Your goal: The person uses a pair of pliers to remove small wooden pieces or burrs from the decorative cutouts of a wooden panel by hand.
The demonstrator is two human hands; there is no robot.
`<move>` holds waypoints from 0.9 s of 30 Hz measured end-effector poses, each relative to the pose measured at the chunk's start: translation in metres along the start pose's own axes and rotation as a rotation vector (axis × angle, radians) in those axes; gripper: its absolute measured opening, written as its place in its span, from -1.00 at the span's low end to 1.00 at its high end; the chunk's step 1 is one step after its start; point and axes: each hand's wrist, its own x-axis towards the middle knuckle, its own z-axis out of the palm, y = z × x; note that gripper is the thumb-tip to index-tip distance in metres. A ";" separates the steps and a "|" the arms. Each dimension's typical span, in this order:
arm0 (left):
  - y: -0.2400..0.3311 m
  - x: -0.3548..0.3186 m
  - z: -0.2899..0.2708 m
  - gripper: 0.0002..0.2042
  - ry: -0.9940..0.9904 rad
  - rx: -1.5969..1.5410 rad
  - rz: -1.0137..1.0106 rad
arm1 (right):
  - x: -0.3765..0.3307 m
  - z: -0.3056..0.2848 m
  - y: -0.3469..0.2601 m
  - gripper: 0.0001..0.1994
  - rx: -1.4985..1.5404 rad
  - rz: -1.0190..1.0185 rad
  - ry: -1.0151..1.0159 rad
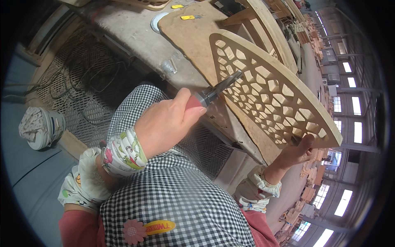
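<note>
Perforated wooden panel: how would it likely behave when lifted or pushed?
The perforated wooden panel likely feels stiff, given its thick solid border. It may be light for its size, since many openings pierce it. The narrow strips between those openings could chip if knocked.

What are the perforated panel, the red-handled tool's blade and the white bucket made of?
Perforated panel: likely wood, unvarnished-looking; tan, matte, with pale cut edges.
Blade: probably bare steel; grey with a metallic sheen.
White bucket: seems plastic, smooth-walled; painted metal not ruled out.
</note>
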 end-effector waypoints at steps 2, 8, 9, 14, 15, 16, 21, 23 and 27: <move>0.003 0.005 0.002 -0.66 -0.007 0.020 -0.001 | 0.002 -0.010 0.015 -0.61 -0.009 -0.024 0.029; 0.006 0.020 0.007 -0.64 -0.061 -0.117 -0.040 | 0.003 -0.008 0.020 -0.58 0.029 -0.081 0.054; 0.001 0.024 0.011 -0.63 -0.041 -0.149 -0.012 | 0.003 -0.011 0.020 -0.58 -0.016 -0.155 0.030; 0.014 0.024 0.001 -0.67 -0.177 -0.443 -0.203 | 0.004 -0.022 0.024 -0.54 -0.052 -0.189 -0.072; 0.011 0.020 0.004 -0.67 -0.179 -0.482 -0.208 | 0.001 -0.010 0.013 -0.59 -0.031 -0.128 -0.050; 0.008 0.016 0.006 -0.68 -0.186 -0.527 -0.209 | 0.000 0.001 0.001 -0.60 -0.016 -0.072 -0.030; -0.002 -0.011 -0.009 -0.59 -0.196 -0.390 -0.254 | 0.009 0.007 -0.005 -0.63 -0.036 -0.071 -0.061; -0.004 -0.027 -0.017 -0.60 -0.175 -0.380 -0.264 | 0.012 0.008 -0.005 -0.65 -0.066 -0.125 -0.097; -0.019 -0.041 -0.027 -0.70 -0.123 -0.466 -0.261 | 0.022 0.022 -0.018 -0.66 -0.134 -0.287 -0.220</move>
